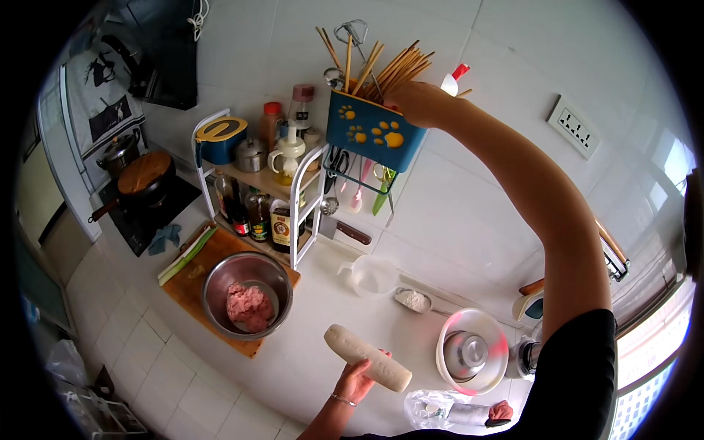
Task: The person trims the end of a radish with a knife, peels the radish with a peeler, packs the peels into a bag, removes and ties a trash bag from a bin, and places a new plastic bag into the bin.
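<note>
My left hand (354, 383) is closed around the middle of a thick, pale lotus root (370, 357), held above the white counter. The root looks like one long segment with small marks on its skin. My right hand (418, 103) is raised to the wall and reaches into the right part of a blue utensil holder (374, 132) with yellow paw prints. Its fingers are hidden by the hand itself and the rim, so their grip does not show. Many wooden chopsticks (400, 70) stand beside that hand. A red-and-white utensil (455, 78) sticks up just behind the wrist.
A steel bowl of minced meat (249, 306) sits on a wooden cutting board (182, 286) with a green onion (189, 257). A bottle rack (297, 220) stands behind. Rightward are a clear measuring cup (372, 276), a scoop of white powder (413, 300), nested bowls (469, 352) and a plastic bag (429, 407).
</note>
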A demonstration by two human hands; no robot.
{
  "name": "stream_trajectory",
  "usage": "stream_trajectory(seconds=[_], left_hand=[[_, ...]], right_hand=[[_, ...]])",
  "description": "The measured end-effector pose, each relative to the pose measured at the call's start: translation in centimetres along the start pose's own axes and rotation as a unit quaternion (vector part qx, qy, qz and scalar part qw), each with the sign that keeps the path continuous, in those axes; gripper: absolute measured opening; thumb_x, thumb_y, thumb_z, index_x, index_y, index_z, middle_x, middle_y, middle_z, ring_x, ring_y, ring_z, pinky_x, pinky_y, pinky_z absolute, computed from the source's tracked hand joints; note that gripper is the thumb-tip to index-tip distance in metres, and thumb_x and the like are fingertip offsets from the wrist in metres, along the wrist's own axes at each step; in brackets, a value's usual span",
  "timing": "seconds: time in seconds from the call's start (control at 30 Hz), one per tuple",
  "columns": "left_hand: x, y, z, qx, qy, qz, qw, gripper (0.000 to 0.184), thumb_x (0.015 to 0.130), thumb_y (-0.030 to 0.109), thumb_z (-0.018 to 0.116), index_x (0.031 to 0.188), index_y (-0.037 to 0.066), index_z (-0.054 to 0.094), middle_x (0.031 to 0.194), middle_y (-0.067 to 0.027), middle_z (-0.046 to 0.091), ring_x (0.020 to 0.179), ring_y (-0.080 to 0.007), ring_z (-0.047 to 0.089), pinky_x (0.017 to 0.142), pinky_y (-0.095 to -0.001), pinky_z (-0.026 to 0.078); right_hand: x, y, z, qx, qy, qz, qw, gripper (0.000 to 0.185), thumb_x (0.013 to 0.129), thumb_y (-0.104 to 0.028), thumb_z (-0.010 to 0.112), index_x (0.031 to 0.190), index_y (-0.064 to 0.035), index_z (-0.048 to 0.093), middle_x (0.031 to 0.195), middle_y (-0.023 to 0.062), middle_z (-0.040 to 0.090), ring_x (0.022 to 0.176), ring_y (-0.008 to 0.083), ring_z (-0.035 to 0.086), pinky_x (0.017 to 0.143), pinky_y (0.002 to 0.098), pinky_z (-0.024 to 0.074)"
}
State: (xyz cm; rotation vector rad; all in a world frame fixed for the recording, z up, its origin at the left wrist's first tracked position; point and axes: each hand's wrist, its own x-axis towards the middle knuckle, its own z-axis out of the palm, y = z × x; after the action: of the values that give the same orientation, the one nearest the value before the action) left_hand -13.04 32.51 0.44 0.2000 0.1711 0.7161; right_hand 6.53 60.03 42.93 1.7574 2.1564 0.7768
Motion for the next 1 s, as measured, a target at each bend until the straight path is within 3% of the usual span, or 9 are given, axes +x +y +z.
stream_trajectory(seconds=[0.13, 0.23, 0.33, 0.43, 0.5, 0.53, 0.7, 0.83, 1.0], left_hand=[[0.0, 0.1, -0.4, -0.005, 0.001, 0.005, 1.0, 0.043, 0.084, 0.021, 0.064, 0.121, 0.008, 0.047, 0.118, -0.0103, 0.055, 0.122, -0.031, 0.045, 0.101, -0.0516, 0.037], [0.1, 0.3, -0.4, -0.007, 0.002, 0.013, 1.0, 0.043, 0.084, 0.022, 0.065, 0.121, 0.008, 0.048, 0.117, -0.0104, 0.055, 0.122, -0.031, 0.046, 0.101, -0.0514, 0.038], [0.1, 0.4, -0.7, -0.009, 0.005, 0.019, 1.0, 0.043, 0.084, 0.022, 0.065, 0.121, 0.007, 0.048, 0.116, -0.0106, 0.056, 0.121, -0.0309, 0.046, 0.101, -0.0513, 0.038], [0.3, 0.5, -0.8, -0.014, 0.006, 0.023, 1.0, 0.043, 0.084, 0.022, 0.065, 0.121, 0.007, 0.048, 0.117, -0.0104, 0.056, 0.121, -0.0308, 0.046, 0.101, -0.0514, 0.038], [0.3, 0.6, -1.0, -0.014, 0.005, 0.025, 1.0, 0.044, 0.084, 0.022, 0.065, 0.121, 0.007, 0.048, 0.117, -0.0102, 0.056, 0.121, -0.0308, 0.046, 0.101, -0.0514, 0.038], [0.4, 0.6, -1.3, -0.03, 0.007, 0.02, 0.999, 0.045, 0.083, 0.02, 0.066, 0.122, 0.006, 0.047, 0.116, -0.0108, 0.057, 0.121, -0.0313, 0.047, 0.101, -0.0514, 0.038], [0.7, 0.4, -0.9, -0.019, 0.009, 0.015, 1.0, 0.046, 0.084, 0.023, 0.065, 0.123, 0.006, 0.048, 0.118, -0.0101, 0.055, 0.124, -0.0319, 0.044, 0.103, -0.0513, 0.035], [0.3, 0.2, -0.6, -0.007, 0.009, 0.013, 1.0, 0.046, 0.083, 0.023, 0.066, 0.123, 0.007, 0.048, 0.118, -0.0098, 0.055, 0.124, -0.0325, 0.044, 0.104, -0.0513, 0.034], [-0.1, 0.6, -0.7, -0.006, 0.007, 0.022, 1.0, 0.046, 0.083, 0.022, 0.066, 0.123, 0.007, 0.048, 0.117, -0.0101, 0.056, 0.124, -0.0326, 0.044, 0.104, -0.0511, 0.034]], right_hand=[[2.0, 1.1, -1.2, 0.064, -0.161, 0.016, 0.985, 0.031, 0.086, -0.007, 0.047, 0.112, -0.009, 0.062, 0.101, 0.0099, 0.064, 0.099, 0.0268, 0.059, 0.083, 0.0384, 0.0474], [4.1, 2.2, -1.3, -0.013, -0.256, -0.05, 0.965, 0.025, 0.088, -0.018, 0.048, 0.104, -0.0083, 0.065, 0.095, 0.0067, 0.062, 0.087, 0.0186, 0.057, 0.075, 0.0338, 0.0474], [4.7, 3.2, 0.7, 0.155, -0.251, 0.142, 0.945, 0.026, 0.085, -0.021, 0.049, 0.101, -0.0069, 0.065, 0.092, 0.0065, 0.062, 0.086, 0.0165, 0.057, 0.066, 0.0365, 0.0488], [3.3, 2.7, 0.1, 0.247, -0.198, 0.202, 0.927, 0.025, 0.084, -0.021, 0.053, 0.1, -0.0065, 0.066, 0.094, 0.0066, 0.063, 0.091, 0.0161, 0.059, 0.06, 0.0356, 0.0506], [3.0, 3.0, -0.1, 0.201, -0.062, 0.038, 0.977, 0.023, 0.083, -0.022, 0.058, 0.098, -0.0072, 0.067, 0.092, 0.0058, 0.066, 0.088, 0.0163, 0.063, 0.063, 0.0316, 0.0524], [3.2, 2.8, -0.1, 0.2, -0.063, 0.037, 0.977, 0.023, 0.083, -0.022, 0.058, 0.098, -0.0072, 0.067, 0.092, 0.0058, 0.066, 0.088, 0.0163, 0.063, 0.063, 0.0316, 0.0524], [3.5, 0.2, 0.5, 0.206, 0.069, 0.179, 0.959, 0.024, 0.083, -0.028, 0.06, 0.098, -0.0118, 0.07, 0.085, 0.004, 0.069, 0.078, 0.018, 0.066, 0.066, 0.0327, 0.0539], [4.9, 1.2, 1.2, 0.134, 0.078, 0.176, 0.972, 0.024, 0.081, -0.03, 0.063, 0.095, -0.0126, 0.07, 0.08, 0.002, 0.069, 0.072, 0.017, 0.066, 0.064, 0.0316, 0.0536], [3.0, 4.4, -1.8, 0.275, 0.175, 0.188, 0.926, 0.02, 0.081, -0.025, 0.062, 0.088, -0.008, 0.067, 0.074, 0.0048, 0.068, 0.067, 0.0168, 0.067, 0.064, 0.028, 0.0528]])
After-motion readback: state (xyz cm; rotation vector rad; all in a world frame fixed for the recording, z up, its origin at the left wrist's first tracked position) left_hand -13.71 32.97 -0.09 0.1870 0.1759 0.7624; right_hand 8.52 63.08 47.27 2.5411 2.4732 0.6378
